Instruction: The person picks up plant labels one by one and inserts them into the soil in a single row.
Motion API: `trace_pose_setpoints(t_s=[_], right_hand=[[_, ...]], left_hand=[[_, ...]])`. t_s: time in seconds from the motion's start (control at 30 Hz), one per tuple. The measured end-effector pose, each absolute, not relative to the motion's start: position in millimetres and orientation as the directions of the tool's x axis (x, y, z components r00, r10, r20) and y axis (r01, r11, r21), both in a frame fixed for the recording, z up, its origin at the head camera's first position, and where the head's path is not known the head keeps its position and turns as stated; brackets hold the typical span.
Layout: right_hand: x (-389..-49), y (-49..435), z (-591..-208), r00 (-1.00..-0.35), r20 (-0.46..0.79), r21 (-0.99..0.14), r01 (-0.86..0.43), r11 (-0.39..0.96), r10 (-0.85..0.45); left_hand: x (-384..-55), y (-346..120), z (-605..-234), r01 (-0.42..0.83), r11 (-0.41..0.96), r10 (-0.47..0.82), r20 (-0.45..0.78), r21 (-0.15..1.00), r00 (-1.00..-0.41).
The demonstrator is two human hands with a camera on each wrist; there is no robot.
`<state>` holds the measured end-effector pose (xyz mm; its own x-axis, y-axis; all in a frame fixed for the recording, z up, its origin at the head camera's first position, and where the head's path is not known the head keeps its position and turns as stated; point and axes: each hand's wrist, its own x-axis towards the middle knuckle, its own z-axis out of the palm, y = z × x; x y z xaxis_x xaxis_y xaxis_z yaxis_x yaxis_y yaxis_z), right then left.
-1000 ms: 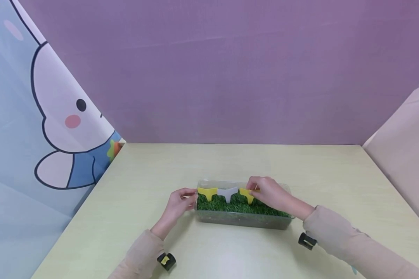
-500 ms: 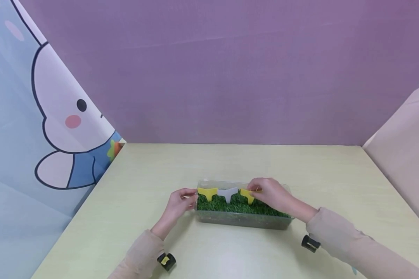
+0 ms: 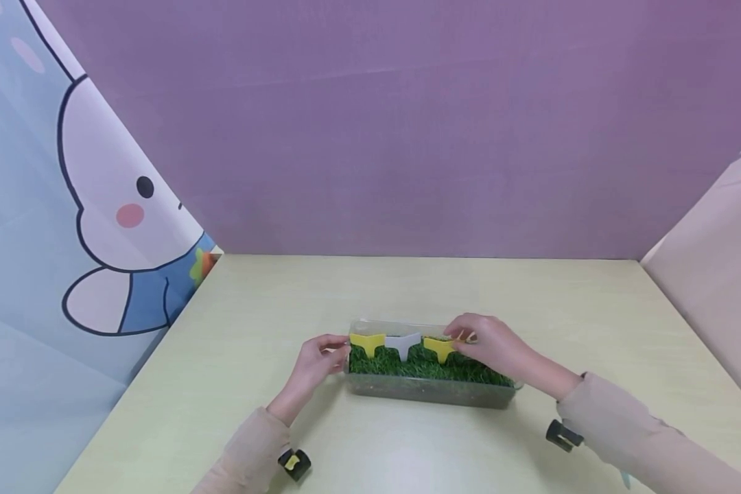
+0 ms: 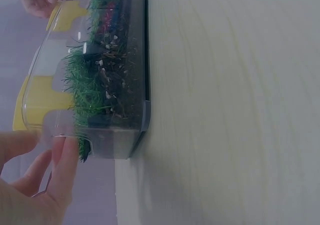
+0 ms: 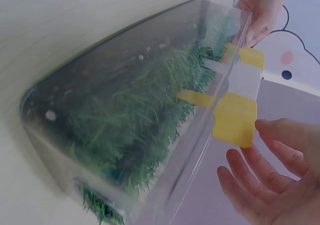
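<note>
A clear plastic planter box (image 3: pixel 429 388) filled with dark soil and green artificial grass (image 3: pixel 377 365) stands mid-table. Several T-shaped plant labels stick up from the grass in a row: one yellow label (image 3: pixel 367 343) at the left, a white label (image 3: pixel 403 344) beside it, another yellow label (image 3: pixel 438 348) to the right. My left hand (image 3: pixel 315 360) holds the box's left end, thumb and fingers against its rim. With thumb and index finger, my right hand (image 3: pixel 497 346) pinches the right-hand yellow label at its outer end. Its index fingertip is partly hidden behind that label (image 5: pixel 235 122).
The pale wooden table (image 3: pixel 272 295) surrounds the box. Behind rises a purple backdrop (image 3: pixel 370 137). A cartoon-printed cloth (image 3: pixel 117 240) hangs at the left, and a pale cloth (image 3: pixel 722 267) at the right. Black wrist devices (image 3: pixel 294 464) sit on both sleeves.
My right hand and forearm have shifted slightly right along the right-hand yellow label, uncovering more of it. That label sits slightly lower. The left hand and planter box stay put.
</note>
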<state>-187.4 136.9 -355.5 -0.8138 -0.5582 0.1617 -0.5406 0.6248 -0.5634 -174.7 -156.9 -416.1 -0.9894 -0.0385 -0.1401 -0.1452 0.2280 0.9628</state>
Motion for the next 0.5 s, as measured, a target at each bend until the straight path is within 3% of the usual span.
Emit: trace_pose_setpoints(t_s=[0.5], right_hand=[[-181, 166, -348, -0.847, 0.111, -0.572, -0.482, 0.663, -0.520]], left_hand=[[-175, -157, -416, -0.151, 0.225, -0.041, -0.145, 0.963, -0.989]])
